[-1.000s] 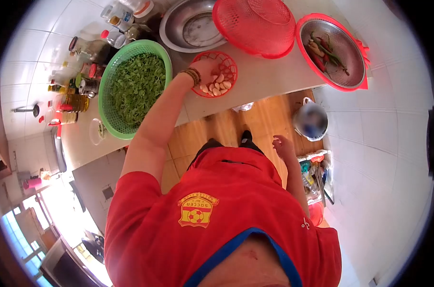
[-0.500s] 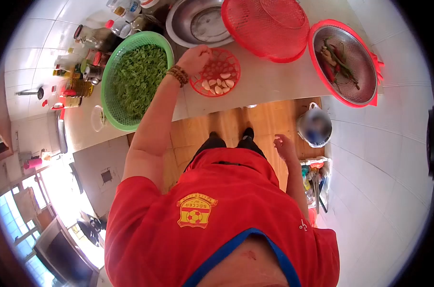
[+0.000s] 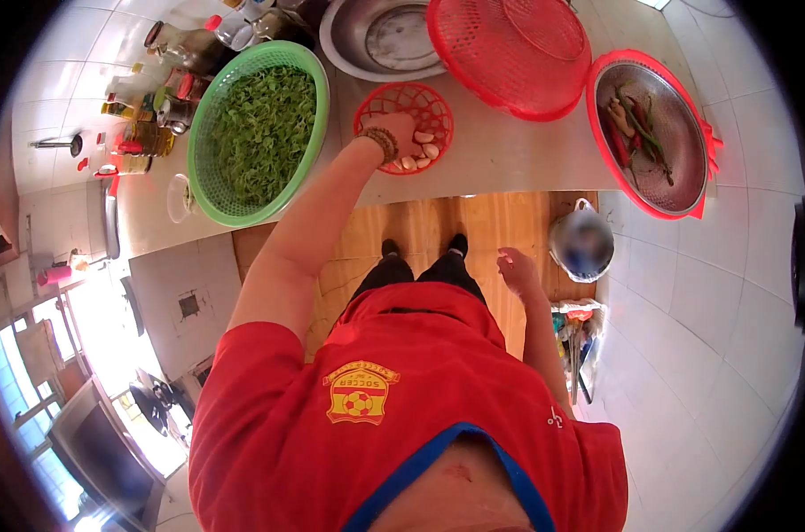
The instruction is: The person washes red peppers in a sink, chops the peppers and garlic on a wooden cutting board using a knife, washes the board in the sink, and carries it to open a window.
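Note:
My left hand (image 3: 397, 135) is down inside a red openwork plastic basket (image 3: 438, 113) on the counter, over the garlic cloves. Several pale garlic cloves (image 3: 424, 151) show beside and below the hand; its fingertips are hidden from me, so their grip is unclear. A beaded bracelet (image 3: 381, 142) circles that wrist. My right hand (image 3: 519, 273) hangs low at my side above the floor, fingers loosely bent and slightly apart, with nothing visible in them. Left of the basket stands a green colander (image 3: 322, 115) heaped with leafy greens (image 3: 262, 133).
Behind the basket sit a metal basin (image 3: 336, 40) and an upturned red colander (image 3: 509, 58). A red-rimmed strainer (image 3: 599, 133) at the right holds chilies (image 3: 637, 124). Bottles and jars (image 3: 176, 84) line the left wall. A lined bucket (image 3: 582, 241) stands on the floor.
My left hand has moved from the basket's far left rim down and right onto the garlic cloves, covering some of them. My right hand has shifted slightly. The whole view has tilted a little.

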A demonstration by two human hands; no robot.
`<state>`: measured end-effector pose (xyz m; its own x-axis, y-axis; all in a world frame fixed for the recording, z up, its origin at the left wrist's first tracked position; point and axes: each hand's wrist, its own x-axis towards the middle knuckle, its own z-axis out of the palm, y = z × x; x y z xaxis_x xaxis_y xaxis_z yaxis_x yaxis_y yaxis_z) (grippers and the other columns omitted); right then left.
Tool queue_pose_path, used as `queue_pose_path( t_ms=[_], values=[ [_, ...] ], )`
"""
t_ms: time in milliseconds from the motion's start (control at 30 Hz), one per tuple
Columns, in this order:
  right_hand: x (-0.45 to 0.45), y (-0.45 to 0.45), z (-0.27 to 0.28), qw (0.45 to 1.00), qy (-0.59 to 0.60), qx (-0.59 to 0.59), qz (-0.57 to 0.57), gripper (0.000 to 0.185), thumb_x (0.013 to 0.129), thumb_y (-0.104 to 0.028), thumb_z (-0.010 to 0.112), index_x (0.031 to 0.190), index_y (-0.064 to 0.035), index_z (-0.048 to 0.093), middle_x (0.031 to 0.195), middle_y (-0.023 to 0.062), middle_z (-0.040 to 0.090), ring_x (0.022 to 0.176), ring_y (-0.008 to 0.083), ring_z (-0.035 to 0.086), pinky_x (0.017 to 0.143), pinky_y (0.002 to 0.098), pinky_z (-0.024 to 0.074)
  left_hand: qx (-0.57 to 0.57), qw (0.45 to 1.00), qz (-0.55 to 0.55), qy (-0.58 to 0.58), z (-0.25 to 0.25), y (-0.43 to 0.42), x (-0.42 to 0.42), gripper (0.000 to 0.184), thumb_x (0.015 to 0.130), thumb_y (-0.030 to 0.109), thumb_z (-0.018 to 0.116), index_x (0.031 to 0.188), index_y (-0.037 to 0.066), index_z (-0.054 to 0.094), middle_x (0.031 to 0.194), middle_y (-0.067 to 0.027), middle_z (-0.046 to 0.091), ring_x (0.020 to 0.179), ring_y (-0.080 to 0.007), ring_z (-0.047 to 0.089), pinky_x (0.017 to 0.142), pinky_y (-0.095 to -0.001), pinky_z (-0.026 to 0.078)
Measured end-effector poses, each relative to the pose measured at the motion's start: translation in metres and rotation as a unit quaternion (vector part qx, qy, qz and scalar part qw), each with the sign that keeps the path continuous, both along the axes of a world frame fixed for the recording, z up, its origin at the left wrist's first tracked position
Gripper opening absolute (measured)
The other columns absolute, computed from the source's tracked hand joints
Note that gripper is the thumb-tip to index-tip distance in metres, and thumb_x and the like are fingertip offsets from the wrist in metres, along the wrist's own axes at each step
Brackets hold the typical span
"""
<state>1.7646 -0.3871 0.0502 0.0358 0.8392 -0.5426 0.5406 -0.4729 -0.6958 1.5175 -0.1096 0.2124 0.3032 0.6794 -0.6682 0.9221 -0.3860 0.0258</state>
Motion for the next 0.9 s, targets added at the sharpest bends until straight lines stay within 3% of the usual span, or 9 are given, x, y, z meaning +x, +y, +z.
queue_pose_path(
  t_ms=[233,300,400,500,600,733,767,867,900],
  values=[
    [0.004,-0.011,-0.004,1.000,-0.007,0.006,-0.011,0.028,0.085,-0.022,0.053,0.105,-0.0052,0.063,0.096,0.0199,0.065,0.093,0.0352,0.063,0.082,0.0420,0.0489,0.069,0.995,-0.004,-0.078,-0.007,-0.005,-0.006,0.032,0.079,0.035,0.064,0.102,0.012,0.067,0.095,-0.0115,0.068,0.090,-0.0279,0.065,0.074,-0.0421,0.051],
    [0.003,-0.016,-0.012,0.998,-0.014,0.053,0.002,0.030,0.086,-0.019,0.056,0.110,-0.0016,0.061,0.086,0.0154,0.067,0.073,0.0204,0.067,0.067,0.0321,0.0531,0.012,0.992,0.004,-0.125,-0.017,-0.008,-0.008,0.029,0.080,0.035,0.063,0.097,0.012,0.067,0.098,-0.0107,0.068,0.089,-0.0275,0.065,0.075,-0.0411,0.051],
    [-0.004,-0.016,-0.021,0.998,-0.002,0.055,-0.017,0.030,0.086,-0.018,0.055,0.111,-0.0020,0.061,0.087,0.0146,0.067,0.074,0.0202,0.067,0.067,0.0320,0.0534,-0.005,0.997,0.009,-0.076,-0.007,-0.010,0.005,0.023,0.080,0.028,0.060,0.098,0.019,0.070,0.100,-0.0068,0.068,0.090,-0.0240,0.066,0.073,-0.0388,0.052],
    [-0.014,-0.008,0.004,1.000,-0.011,0.007,-0.007,0.029,0.088,-0.018,0.054,0.111,-0.0018,0.060,0.087,0.0139,0.067,0.074,0.0200,0.067,0.067,0.0315,0.0537,-0.023,0.994,0.051,-0.092,-0.009,-0.010,0.012,0.023,0.084,0.033,0.056,0.087,0.014,0.069,0.091,-0.0049,0.069,0.085,-0.0227,0.065,0.069,-0.0383,0.049],
    [-0.017,-0.011,-0.009,0.998,0.009,0.056,0.008,0.029,0.088,-0.018,0.052,0.111,-0.0004,0.060,0.088,0.0141,0.067,0.075,0.0199,0.067,0.068,0.0308,0.0538,-0.069,0.985,0.107,-0.118,-0.005,-0.010,0.018,0.024,0.084,0.033,0.054,0.085,0.015,0.070,0.087,-0.0029,0.070,0.084,-0.0215,0.066,0.068,-0.0388,0.049],
    [-0.022,-0.007,0.006,0.999,0.029,0.016,0.035,0.031,0.088,-0.017,0.052,0.113,0.0003,0.058,0.091,0.0151,0.067,0.077,0.0197,0.067,0.069,0.0308,0.0539,0.019,0.993,0.029,-0.116,-0.046,-0.011,0.028,0.029,0.079,0.037,0.058,0.096,0.018,0.072,0.096,-0.0054,0.069,0.095,-0.0238,0.064,0.076,-0.0408,0.051],
    [-0.018,-0.010,-0.010,0.998,0.046,0.028,0.032,0.031,0.088,-0.017,0.052,0.113,0.0007,0.058,0.093,0.0149,0.066,0.078,0.0199,0.066,0.068,0.0306,0.0541,0.015,0.988,0.066,-0.138,-0.066,-0.008,0.030,0.032,0.078,0.037,0.057,0.100,0.019,0.071,0.098,-0.0058,0.069,0.098,-0.0241,0.063,0.078,-0.0410,0.051],
    [-0.016,-0.004,0.002,0.996,0.057,0.037,0.053,0.032,0.089,-0.016,0.053,0.115,0.0014,0.056,0.095,0.0143,0.065,0.078,0.0197,0.065,0.068,0.0300,0.0540,-0.019,0.982,0.062,-0.176,-0.032,-0.007,0.023,0.040,0.078,0.038,0.056,0.110,0.018,0.068,0.099,-0.0084,0.068,0.098,-0.0255,0.064,0.079,-0.0416,0.051],
    [-0.019,0.001,0.015,0.997,0.049,0.031,0.060,0.032,0.089,-0.015,0.053,0.116,0.0017,0.056,0.095,0.0138,0.065,0.078,0.0192,0.065,0.068,0.0294,0.0538,-0.040,0.961,0.142,-0.232,-0.008,-0.010,0.020,0.036,0.077,0.035,0.057,0.104,0.014,0.068,0.095,-0.0100,0.068,0.092,-0.0260,0.064,0.076,-0.0414,0.051]
  ],
)
